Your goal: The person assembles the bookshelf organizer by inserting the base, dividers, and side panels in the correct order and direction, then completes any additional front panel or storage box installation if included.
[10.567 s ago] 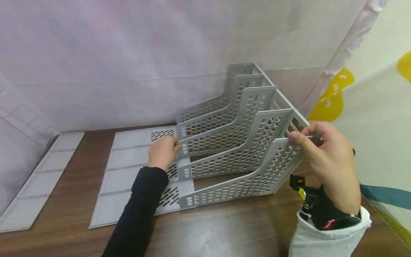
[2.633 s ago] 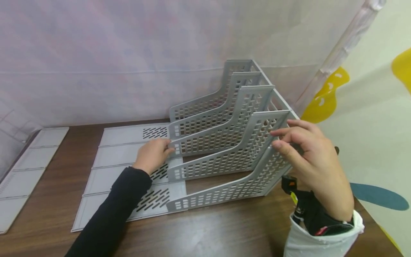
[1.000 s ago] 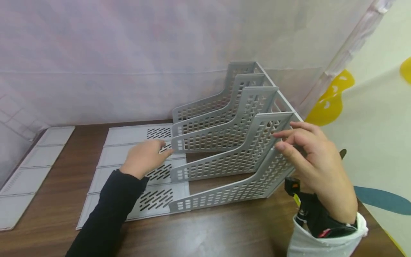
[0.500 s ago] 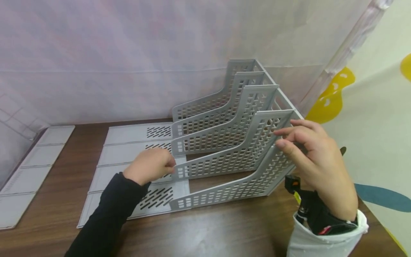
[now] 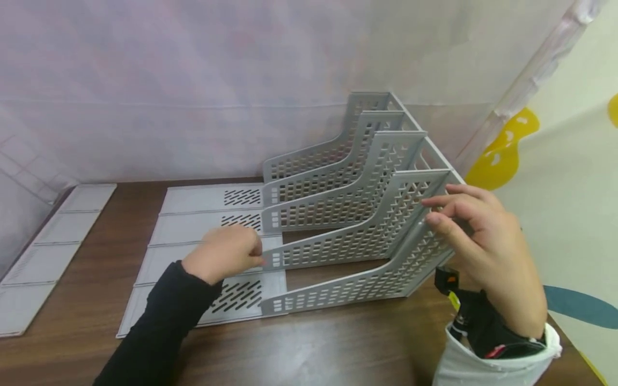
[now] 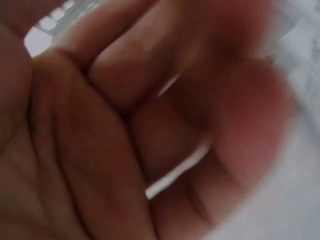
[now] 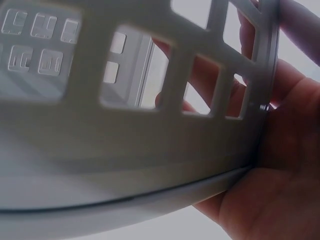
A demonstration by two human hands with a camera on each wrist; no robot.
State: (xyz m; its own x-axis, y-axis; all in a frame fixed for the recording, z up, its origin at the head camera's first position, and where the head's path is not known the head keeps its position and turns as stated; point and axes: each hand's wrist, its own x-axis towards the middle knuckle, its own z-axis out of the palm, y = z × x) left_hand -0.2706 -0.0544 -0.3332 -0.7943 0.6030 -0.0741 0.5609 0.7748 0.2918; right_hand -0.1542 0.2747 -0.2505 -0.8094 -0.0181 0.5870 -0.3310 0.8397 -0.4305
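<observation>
A grey perforated rack (image 5: pixel 333 252) with several upright dividers stands on the table, its tall back to the right. At the low front end of the second-nearest divider (image 5: pixel 318 250), my left hand (image 5: pixel 224 253) pinches the tip between thumb and fingers. The left wrist view shows curled, blurred fingers (image 6: pixel 165 120). My right hand (image 5: pixel 487 246) is round the tall rear edge of the nearest divider, fingers bent. The right wrist view has the palm (image 7: pixel 295 150) against the perforated panel (image 7: pixel 125 135), with fingers visible through its holes. A flat slotted grey panel (image 5: pixel 183 230) lies left of and partly under the dividers.
Another flat grey panel (image 5: pixel 58 244) with several sections lies at the far left of the brown wooden table (image 5: pixel 299 348). A pale cloth wall (image 5: pixel 193 80) rises behind, and a cream cloth with yellow shapes (image 5: pixel 502 153) hangs at the right.
My left hand has moved nearer, from the third-nearest divider's front end to the second-nearest one's. Since the oldest frame, my right hand's fingers have shifted on the rear edge. The view has shifted slightly.
</observation>
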